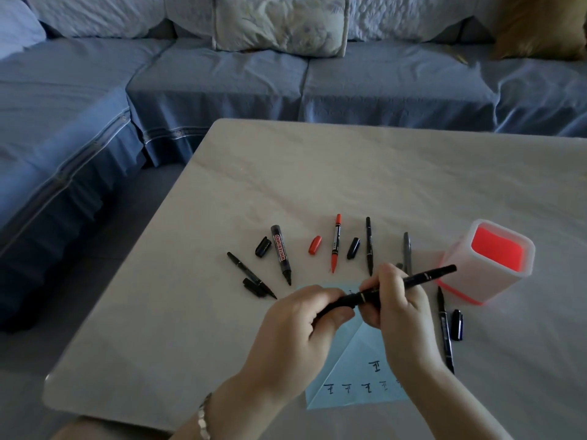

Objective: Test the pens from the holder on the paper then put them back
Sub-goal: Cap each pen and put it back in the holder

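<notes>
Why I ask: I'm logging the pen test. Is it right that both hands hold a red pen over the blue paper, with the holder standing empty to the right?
Not quite: the head view shows both hands, left hand and right hand, on a black pen, not a red one. The red pen lies uncapped on the table. The blue paper and empty holder are as stated.

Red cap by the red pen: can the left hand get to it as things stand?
Probably not right now. The path across the table to the red cap looks open, but the left hand is busy, gripping one end of a black pen that the right hand also holds.
</notes>
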Action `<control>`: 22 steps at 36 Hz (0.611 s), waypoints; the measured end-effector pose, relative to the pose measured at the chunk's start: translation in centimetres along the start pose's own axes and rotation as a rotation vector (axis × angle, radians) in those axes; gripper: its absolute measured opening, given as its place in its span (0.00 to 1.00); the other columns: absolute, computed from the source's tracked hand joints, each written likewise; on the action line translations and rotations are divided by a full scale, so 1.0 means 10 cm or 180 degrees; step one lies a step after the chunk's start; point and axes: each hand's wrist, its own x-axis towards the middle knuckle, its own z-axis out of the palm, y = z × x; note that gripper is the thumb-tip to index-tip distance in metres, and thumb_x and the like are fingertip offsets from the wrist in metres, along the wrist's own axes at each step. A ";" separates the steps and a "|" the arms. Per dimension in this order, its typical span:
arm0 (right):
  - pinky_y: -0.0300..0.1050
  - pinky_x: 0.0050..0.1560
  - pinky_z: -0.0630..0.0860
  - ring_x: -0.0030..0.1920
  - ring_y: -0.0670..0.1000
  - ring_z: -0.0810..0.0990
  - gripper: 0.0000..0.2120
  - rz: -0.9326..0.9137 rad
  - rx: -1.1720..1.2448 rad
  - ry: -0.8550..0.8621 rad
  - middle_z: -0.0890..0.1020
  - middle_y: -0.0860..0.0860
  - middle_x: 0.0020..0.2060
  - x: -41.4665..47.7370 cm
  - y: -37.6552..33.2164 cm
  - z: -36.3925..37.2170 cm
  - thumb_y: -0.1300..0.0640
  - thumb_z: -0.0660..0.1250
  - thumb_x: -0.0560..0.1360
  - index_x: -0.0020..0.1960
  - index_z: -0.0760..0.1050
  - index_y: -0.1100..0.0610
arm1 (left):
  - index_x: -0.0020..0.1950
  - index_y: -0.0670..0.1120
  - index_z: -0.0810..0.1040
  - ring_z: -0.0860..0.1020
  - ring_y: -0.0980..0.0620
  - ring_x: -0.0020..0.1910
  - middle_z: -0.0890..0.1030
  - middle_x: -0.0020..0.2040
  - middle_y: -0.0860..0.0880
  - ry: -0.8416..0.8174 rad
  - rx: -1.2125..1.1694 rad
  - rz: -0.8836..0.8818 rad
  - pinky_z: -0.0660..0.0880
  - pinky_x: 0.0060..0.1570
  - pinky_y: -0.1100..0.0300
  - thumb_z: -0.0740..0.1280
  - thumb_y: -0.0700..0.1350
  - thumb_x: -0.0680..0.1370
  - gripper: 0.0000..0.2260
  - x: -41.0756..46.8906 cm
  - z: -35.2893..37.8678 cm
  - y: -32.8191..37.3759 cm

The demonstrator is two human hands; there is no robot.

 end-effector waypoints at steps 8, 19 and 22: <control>0.32 0.21 0.60 0.19 0.44 0.61 0.12 -0.0384 0.0159 -0.0010 0.63 0.52 0.17 -0.08 -0.07 0.03 0.59 0.53 0.67 0.26 0.64 0.63 | 0.42 0.43 0.79 0.69 0.55 0.30 0.73 0.29 0.51 0.0286 0.0675 0.0754 0.66 0.29 0.67 0.61 0.46 0.75 0.10 0.03 -0.07 0.09; 0.37 0.23 0.60 0.19 0.45 0.61 0.24 0.0938 -0.0724 -0.0305 0.67 0.47 0.19 0.35 0.34 -0.20 0.47 0.55 0.79 0.27 0.64 0.57 | 0.40 0.44 0.78 0.64 0.53 0.22 0.67 0.23 0.52 -0.0284 0.0933 -0.0475 0.57 0.22 0.66 0.64 0.47 0.77 0.09 0.34 0.12 -0.14; 0.41 0.29 0.63 0.24 0.47 0.63 0.23 0.0154 -0.1802 0.0038 0.69 0.50 0.23 0.34 0.29 -0.31 0.44 0.58 0.76 0.30 0.66 0.60 | 0.42 0.43 0.77 0.68 0.51 0.25 0.71 0.26 0.52 -0.0182 0.0997 -0.0593 0.58 0.24 0.64 0.64 0.49 0.77 0.11 0.46 0.18 -0.15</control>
